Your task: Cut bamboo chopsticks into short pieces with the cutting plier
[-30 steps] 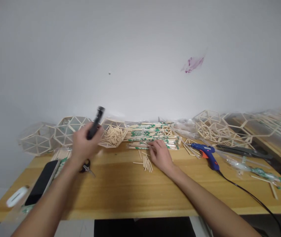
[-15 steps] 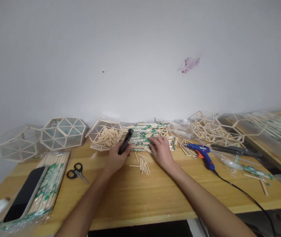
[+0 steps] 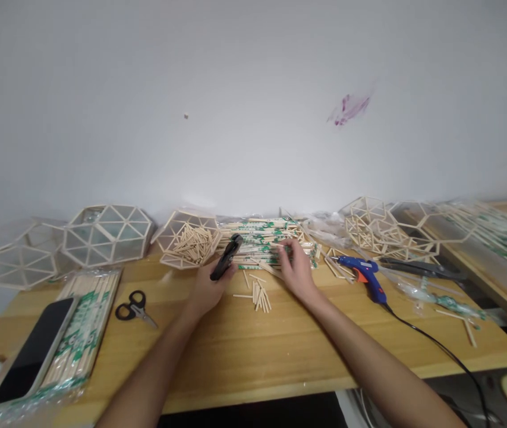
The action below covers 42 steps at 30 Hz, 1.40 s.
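Observation:
My left hand [image 3: 209, 288] is closed around a black hand tool [image 3: 226, 258] that looks like pliers, tilted up and to the right. Its jaws are too blurred to make out. Thumb and fingers of my right hand [image 3: 296, 270] pinch a short wooden stick [image 3: 277, 245], over packs of wooden sticks in green-printed wrappers [image 3: 257, 236]. A few longer sticks [image 3: 265, 267] lie between the hands. Just in front is a small loose pile of short cut sticks [image 3: 261, 297] on the wooden table [image 3: 253, 356].
Stick-built polyhedron frames [image 3: 110, 235] stand along the wall, one holding a heap of short sticks [image 3: 194, 242]. Scissors [image 3: 137, 309], a phone [image 3: 34, 351] and a stick pack [image 3: 81, 333] lie left. At right is a blue glue gun [image 3: 364, 270] with a trailing cord.
My right hand has lifted off the packs slightly to the right, its fingers now drawn together on a short stick. My left hand still grips the black tool. The view has shifted slightly.

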Each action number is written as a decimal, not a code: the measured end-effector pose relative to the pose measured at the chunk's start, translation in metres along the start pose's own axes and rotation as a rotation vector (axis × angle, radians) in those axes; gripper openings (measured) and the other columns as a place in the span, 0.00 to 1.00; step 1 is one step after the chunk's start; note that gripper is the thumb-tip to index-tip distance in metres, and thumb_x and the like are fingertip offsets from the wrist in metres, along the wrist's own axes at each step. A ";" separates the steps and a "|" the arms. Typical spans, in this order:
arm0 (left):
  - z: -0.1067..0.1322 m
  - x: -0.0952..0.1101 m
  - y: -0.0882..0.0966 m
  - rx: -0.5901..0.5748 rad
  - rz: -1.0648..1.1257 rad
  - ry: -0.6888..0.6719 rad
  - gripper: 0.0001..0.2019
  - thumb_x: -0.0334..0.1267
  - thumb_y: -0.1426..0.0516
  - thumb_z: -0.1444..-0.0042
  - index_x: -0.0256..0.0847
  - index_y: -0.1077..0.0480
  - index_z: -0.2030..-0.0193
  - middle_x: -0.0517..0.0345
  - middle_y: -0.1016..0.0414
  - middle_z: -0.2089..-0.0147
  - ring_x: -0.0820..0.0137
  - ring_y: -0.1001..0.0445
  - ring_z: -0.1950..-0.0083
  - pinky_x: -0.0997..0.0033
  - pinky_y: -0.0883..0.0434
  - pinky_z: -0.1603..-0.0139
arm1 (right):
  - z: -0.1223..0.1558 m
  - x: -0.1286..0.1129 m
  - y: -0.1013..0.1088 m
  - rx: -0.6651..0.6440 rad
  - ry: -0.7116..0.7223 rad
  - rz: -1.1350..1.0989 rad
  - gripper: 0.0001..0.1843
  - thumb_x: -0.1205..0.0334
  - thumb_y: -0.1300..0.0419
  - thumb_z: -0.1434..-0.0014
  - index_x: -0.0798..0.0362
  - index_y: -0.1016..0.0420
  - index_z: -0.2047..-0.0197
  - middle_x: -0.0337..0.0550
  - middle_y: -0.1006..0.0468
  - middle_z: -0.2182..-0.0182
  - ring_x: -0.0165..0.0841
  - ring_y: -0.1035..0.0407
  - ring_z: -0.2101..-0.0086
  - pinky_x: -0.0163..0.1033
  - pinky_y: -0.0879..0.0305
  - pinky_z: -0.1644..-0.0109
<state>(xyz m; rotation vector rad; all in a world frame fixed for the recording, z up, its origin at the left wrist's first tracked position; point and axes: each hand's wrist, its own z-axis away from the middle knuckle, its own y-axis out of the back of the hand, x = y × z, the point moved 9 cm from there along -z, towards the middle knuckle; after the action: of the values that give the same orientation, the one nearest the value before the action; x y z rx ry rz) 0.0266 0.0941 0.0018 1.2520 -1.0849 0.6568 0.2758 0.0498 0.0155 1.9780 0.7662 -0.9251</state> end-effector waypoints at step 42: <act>0.007 0.006 0.001 0.084 0.015 -0.030 0.18 0.52 0.37 0.45 0.36 0.20 0.65 0.56 0.23 0.70 0.67 0.27 0.67 0.70 0.29 0.64 | 0.004 0.028 -0.022 0.007 -0.518 -0.920 0.25 0.43 0.22 0.57 0.52 0.22 0.67 0.40 0.17 0.69 0.32 0.22 0.69 0.38 0.18 0.63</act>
<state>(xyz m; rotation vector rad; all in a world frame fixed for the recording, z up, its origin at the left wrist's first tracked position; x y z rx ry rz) 0.0258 0.0862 0.0077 1.3307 -1.1021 0.7028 0.2726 0.0625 -0.0176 1.2301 1.3685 -1.8619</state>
